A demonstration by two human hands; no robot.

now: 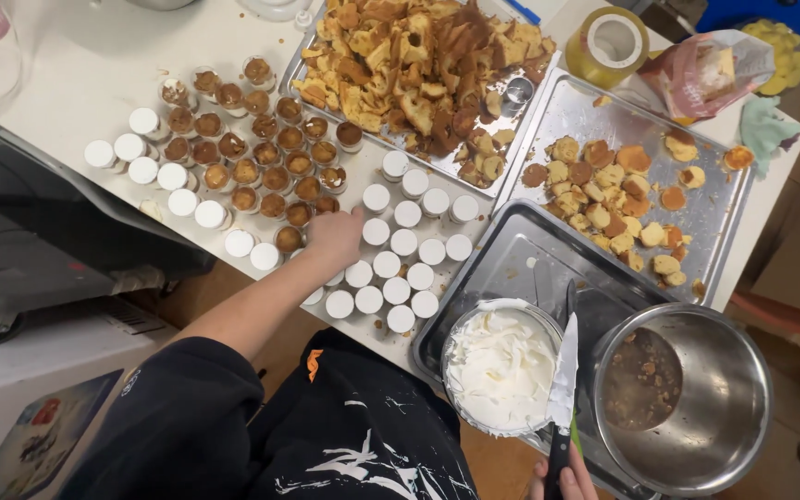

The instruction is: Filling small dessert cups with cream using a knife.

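While the left hand (335,236) reaches to the middle of the frame, its fingers curl down onto a small white-capped cup (377,231) on the bench (94,65); whether they truly clasp it, I cannot tell. The step in hand seems to be picking among the cups, so the next move calls for a firm pinch on one cap. At the lower edge, the right hand (566,477) is clenched around a knife (563,380) smeared with cream, lying over the bowl of white cream (502,366)

A see-through pink bag (707,72) lies at the desk's (76,65) far right corner — cake inside, maybe. A colourful flat box (43,435) sits bottom left.
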